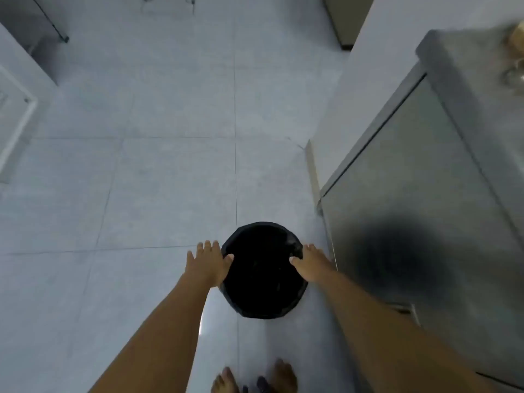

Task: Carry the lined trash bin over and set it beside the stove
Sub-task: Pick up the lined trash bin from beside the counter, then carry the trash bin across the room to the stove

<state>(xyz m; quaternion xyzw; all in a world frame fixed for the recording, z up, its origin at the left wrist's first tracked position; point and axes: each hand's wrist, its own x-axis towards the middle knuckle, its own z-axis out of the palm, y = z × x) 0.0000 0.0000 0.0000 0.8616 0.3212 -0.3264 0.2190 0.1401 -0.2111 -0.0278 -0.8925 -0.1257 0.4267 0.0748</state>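
Head view: trash bin (263, 282), lined with black bag, upright on pale tiled floor (141, 180), just beside grey cabinet (425, 222) at right. Left hand (207, 265) on left rim, thumb hooked over edge, fingers spread down outer wall. Right hand (310, 263) on right rim, thumb inside, fingers curled around outside. Bare feet (255, 378) near bottom edge, behind bin.
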